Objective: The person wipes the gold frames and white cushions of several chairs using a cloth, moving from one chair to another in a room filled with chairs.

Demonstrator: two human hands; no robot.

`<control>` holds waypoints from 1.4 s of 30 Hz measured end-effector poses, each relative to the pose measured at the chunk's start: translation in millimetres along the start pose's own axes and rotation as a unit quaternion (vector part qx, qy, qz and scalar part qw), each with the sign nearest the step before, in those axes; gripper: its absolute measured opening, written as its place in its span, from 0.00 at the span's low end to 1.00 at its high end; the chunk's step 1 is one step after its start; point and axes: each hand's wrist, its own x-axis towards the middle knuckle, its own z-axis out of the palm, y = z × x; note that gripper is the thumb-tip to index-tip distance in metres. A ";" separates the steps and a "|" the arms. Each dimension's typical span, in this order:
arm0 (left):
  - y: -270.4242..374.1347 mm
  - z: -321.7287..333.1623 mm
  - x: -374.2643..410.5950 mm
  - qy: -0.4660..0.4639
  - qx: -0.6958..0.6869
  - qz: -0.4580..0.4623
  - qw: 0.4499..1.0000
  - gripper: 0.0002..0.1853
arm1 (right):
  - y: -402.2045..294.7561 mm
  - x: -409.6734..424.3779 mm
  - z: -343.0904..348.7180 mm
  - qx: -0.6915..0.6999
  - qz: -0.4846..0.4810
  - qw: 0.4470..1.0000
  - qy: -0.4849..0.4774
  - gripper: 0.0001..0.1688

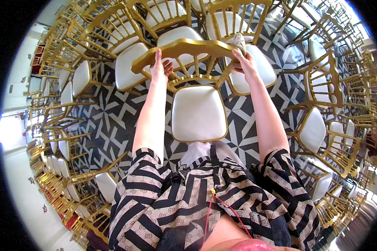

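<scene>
A gold chiavari-style chair with a white padded seat [199, 113] stands directly before me, its seat towards my body. My left hand [160, 68] is at the left part of its curved gold top rail [191, 47], thumb up against the rail and fingers partly spread below; how firmly it grips I cannot tell. At the right end of the rail, my right hand [245, 65] is closed around the wood, with a crumpled pale cloth [239, 42] between it and the rail. Spindles run from the rail down to the seat.
Many similar gold chairs surround me. Close behind the rail are white seats at the left [130, 67] and right [251, 70]. Another chair [312, 130] stands to the right, and one [106, 186] at lower left. Patterned dark and pale floor [108, 122] shows between them.
</scene>
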 end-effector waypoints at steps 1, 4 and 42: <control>0.5 0.1 8.8 -0.001 0.008 -0.012 1.000 0.44 | -0.7 6.0 0.8 0.001 0.010 1.000 0.003 0.32; 0.4 4.5 28.4 -0.001 0.031 -0.037 0.999 0.45 | -2.5 22.2 3.9 -0.014 0.020 0.999 0.023 0.30; 117.7 5.3 93.2 -0.071 0.754 0.245 0.606 0.35 | -10.3 99.7 25.5 -0.009 0.037 0.997 0.069 0.26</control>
